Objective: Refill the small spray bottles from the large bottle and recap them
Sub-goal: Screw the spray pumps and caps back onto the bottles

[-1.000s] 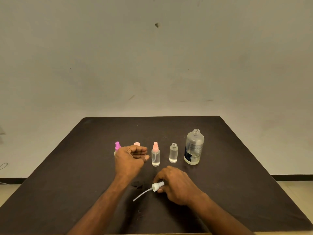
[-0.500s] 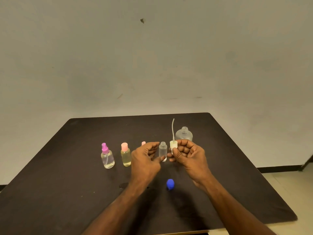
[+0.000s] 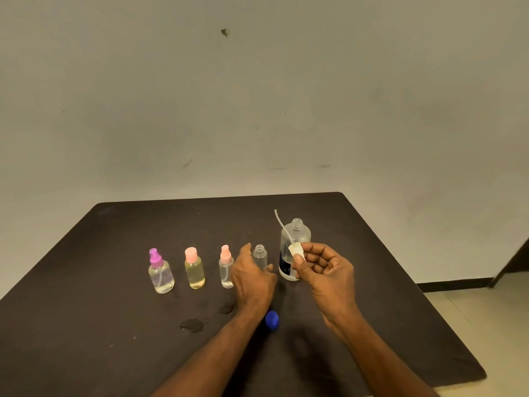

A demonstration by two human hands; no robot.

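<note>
A row of small bottles stands on the dark table (image 3: 86,325): one with a purple sprayer (image 3: 161,271), a yellow-filled one with a pink cap (image 3: 194,268), one with a pink sprayer (image 3: 226,267), and an uncapped clear one (image 3: 260,255). My left hand (image 3: 252,277) curls round the lower part of the uncapped bottle. My right hand (image 3: 323,267) pinches a white spray cap (image 3: 295,249) with its dip tube pointing up, in front of the large uncapped bottle (image 3: 297,236).
A blue cap (image 3: 272,320) lies on the table near my left wrist. Wet spots (image 3: 192,325) mark the table in front of the bottles. The table's right edge drops to a tiled floor.
My right hand lifted the white spray cap off the table and turned its tube upward. My left hand moved from the left bottles to the uncapped small bottle.
</note>
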